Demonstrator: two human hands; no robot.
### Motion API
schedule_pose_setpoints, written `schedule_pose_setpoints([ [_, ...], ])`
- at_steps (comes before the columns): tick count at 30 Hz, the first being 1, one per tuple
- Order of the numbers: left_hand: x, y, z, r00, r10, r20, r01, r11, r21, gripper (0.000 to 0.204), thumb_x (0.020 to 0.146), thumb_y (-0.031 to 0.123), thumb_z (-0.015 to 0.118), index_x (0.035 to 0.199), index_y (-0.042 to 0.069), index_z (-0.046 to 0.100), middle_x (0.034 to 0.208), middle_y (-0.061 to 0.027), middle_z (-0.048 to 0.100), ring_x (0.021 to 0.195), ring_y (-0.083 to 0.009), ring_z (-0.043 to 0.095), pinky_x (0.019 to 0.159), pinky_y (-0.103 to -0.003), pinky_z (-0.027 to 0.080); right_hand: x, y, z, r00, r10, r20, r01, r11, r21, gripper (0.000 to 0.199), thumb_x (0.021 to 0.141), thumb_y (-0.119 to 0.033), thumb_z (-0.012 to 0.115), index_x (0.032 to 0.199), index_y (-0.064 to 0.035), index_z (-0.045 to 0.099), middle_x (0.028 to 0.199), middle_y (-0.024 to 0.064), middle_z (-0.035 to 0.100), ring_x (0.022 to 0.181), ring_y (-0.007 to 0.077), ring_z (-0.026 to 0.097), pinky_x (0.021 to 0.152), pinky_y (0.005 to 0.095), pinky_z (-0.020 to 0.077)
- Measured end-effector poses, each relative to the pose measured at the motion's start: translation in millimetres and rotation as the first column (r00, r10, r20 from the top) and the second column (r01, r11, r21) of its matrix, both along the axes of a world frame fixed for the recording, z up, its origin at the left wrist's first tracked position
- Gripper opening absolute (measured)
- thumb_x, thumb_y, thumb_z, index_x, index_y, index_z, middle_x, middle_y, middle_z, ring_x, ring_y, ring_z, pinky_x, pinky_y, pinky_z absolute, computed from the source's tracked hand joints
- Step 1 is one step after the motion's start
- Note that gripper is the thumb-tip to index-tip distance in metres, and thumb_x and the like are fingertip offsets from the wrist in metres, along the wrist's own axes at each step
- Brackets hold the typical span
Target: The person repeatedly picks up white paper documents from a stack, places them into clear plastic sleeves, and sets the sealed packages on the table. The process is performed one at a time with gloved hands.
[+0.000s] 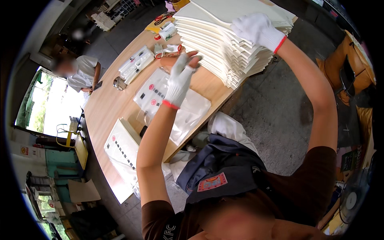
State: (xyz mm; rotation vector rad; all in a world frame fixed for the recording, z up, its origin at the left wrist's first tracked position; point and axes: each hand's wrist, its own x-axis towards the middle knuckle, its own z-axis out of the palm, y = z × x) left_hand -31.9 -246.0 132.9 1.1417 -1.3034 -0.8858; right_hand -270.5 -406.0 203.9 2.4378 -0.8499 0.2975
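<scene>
1. The pale wood-grained table [116,102] bore everything.
2. On its far right, the white stack [216,58] rose in thin, stepped layers; a sideways push could have slid them.
3. A wrinkled, translucent bag [194,112] lay nearby.
4. Knit-gloved, the right hand [256,30] met the stack's top, grip unclear; the left hand [182,78] hung loosely open, apparently empty.

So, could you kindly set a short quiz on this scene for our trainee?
1. True or false: the right hand is at the top of the tall stack of white boards.
2. What colour is the cuff of the glove on the left hand?
3. Where do the printed plastic bags lie? A: on the floor; B: on the wooden table; C: on the boards.

Key: 1 true; 2 red; 3 B.
</scene>
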Motion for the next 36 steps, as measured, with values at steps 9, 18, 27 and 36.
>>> schedule_pose_setpoints([
  [9,-32.2,-35.6,39.0,0.851,0.234,-0.470,0.026,0.875,0.483,0.026,0.092,0.021,0.050,0.104,-0.001,0.059,0.099,-0.0130,0.063,0.086,-0.0209,0.064,0.077,-0.034,0.055,-1.8,134.1,11.1,0.772,0.549,0.322,-0.531,0.834,-0.148,0.035,0.089,-0.039,0.057,0.106,-0.0086,0.061,0.067,0.0103,0.061,0.058,0.0260,0.061,0.051,0.0354,0.0493],
  [18,30.9,81.7,39.7,0.973,0.132,0.187,-0.201,0.885,0.420,0.040,0.082,0.013,0.060,0.118,-0.005,0.052,0.091,-0.0092,0.063,0.076,-0.0158,0.063,0.063,-0.028,0.050,-34.9,112.6,-90.1,0.380,-0.372,0.847,-0.858,0.201,0.474,0.049,0.090,-0.016,0.059,0.135,0.0007,0.047,0.140,0.0105,0.047,0.138,0.0206,0.032,0.114,0.0330,0.0210],
  [27,-99.0,130.8,-89.0,0.518,0.315,0.795,-0.318,0.934,-0.163,0.090,0.066,0.015,0.075,0.140,-0.005,0.027,0.152,-0.0296,0.014,0.134,-0.0535,0.023,0.106,-0.048,0.034,43.1,198.5,-178.8,0.321,-0.464,0.826,-0.688,0.486,0.540,0.040,0.080,-0.026,0.073,0.108,0.0005,0.063,0.095,0.0157,0.063,0.080,0.0241,0.064,0.071,0.0351,0.0501],
  [36,96.9,137.4,-89.7,0.631,0.473,0.615,-0.653,0.752,0.091,0.045,0.077,0.000,0.058,0.123,-0.001,0.053,0.085,-0.0091,0.064,0.080,-0.0203,0.062,0.074,-0.031,0.049,-12.1,204.0,-171.1,0.853,0.372,0.367,-0.510,0.745,0.429,0.020,0.081,-0.027,0.064,0.084,-0.0077,0.060,0.101,0.0124,0.066,0.070,0.0259,0.065,0.061,0.0355,0.0531],
])
